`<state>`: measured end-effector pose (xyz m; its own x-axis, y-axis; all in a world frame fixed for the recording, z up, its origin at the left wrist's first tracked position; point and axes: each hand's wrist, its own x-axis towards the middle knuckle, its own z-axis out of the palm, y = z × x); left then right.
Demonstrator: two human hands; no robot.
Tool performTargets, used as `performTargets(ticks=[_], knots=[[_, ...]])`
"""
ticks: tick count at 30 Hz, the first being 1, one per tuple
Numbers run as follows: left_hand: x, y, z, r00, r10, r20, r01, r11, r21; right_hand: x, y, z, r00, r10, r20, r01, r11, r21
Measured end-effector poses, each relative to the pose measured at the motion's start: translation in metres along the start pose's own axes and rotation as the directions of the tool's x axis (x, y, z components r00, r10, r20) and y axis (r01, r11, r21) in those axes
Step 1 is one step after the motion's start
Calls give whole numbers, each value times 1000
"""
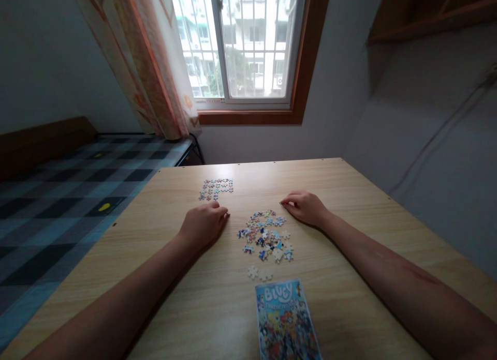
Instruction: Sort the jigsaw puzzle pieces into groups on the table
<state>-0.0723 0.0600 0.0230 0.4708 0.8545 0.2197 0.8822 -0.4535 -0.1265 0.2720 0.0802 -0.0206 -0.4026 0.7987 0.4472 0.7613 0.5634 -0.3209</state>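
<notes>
Your pile of small multicoloured cardboard jigsaw pieces [262, 239] lies between your hands on the pale wood-grain desk [349, 194]; take it as the clock's centre. At ten o'clock your left hand [204, 223] rests with its fingers curled in; at two your right hand [305, 207] has thumb and fingertips drawn close. I cannot tell whether either hides a piece. Near eleven, a block of small jigsaw pieces in rows [215, 185] is perhaps partly joined. At six, your blue rectangular box with cartoon figures [285, 321] reads "BLUEY" in white; the line beneath is illegible, and the frame crops its near end.
</notes>
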Motion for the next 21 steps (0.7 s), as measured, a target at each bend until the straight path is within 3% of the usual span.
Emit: performTargets(ticks=[14,21], knots=[[0,4,7,998,55,18,-52,993,-108,1,4,5,1000,-26,-16,27,999,43],[1,5,11,998,55,40,-50,993,-104,3,2,3,995,-104,0,104,992,67]])
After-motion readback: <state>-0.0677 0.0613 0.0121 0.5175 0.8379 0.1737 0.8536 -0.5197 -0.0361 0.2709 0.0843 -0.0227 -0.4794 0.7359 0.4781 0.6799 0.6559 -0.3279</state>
